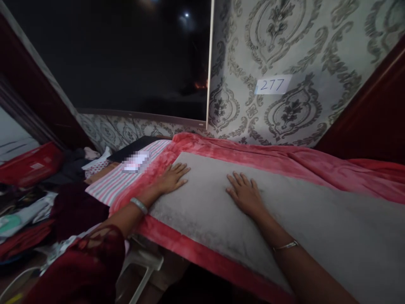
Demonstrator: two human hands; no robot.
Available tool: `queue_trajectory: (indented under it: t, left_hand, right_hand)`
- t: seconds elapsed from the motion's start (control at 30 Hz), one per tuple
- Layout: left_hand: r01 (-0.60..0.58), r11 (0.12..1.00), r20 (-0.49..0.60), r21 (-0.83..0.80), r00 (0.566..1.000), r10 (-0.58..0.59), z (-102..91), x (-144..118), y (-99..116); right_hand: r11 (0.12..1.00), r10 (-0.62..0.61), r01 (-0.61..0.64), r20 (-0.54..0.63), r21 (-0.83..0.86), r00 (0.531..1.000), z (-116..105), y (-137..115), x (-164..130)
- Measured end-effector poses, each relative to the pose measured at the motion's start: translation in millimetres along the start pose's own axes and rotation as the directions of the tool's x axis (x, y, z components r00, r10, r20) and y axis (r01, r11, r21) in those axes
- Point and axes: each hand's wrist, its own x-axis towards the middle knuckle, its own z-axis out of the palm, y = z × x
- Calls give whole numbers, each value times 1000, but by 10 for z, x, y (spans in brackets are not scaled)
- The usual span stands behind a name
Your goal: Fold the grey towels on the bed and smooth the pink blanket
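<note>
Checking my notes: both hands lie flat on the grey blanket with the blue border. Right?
Not quite: the head view shows the border is red, not blue. Both the left hand and right hand do lie flat on the grey plush blanket.

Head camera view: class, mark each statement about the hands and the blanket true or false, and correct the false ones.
1. Both hands lie flat on the grey plush blanket with the red border. True.
2. The left hand holds a cup. False: it is open, palm down, near the red border.
3. The right hand rests on the grey part. True.
4. The paper label on the patterned wall reads 300. False: it reads 277.
5. The striped cloth lies right of the blanket. False: left.
</note>
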Motion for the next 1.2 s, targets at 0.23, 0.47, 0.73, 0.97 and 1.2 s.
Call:
queue_trajectory:
  t: [0.23,0.47,0.73,0.97,1.2]
  left_hand:
    - [235,971,-136,43,964,-228,-203,-514,-68]
    - [15,997,-4,-71,1000,-15,100,-899,273]
    - [125,990,11,-58,992,-125,91,-851,234]
    - [121,991,-9,-53,993,-122,118,-842,219]
    - [113,993,-90,-42,989,-116,173,-815,165]
  right_hand:
    - [1000,-11,10,-26,-17,1000,19,10,-14]
    - [1000,-5,4,-24,-17,1000,-5,14,-25]
    - [1000,-8,8,-11,-8,1000,-50,31,-6]
    - [992,-123,115,159,57,980,-180,-18,-290]
    - [843,-287,201,101,499,953,-472,-74,-1121]
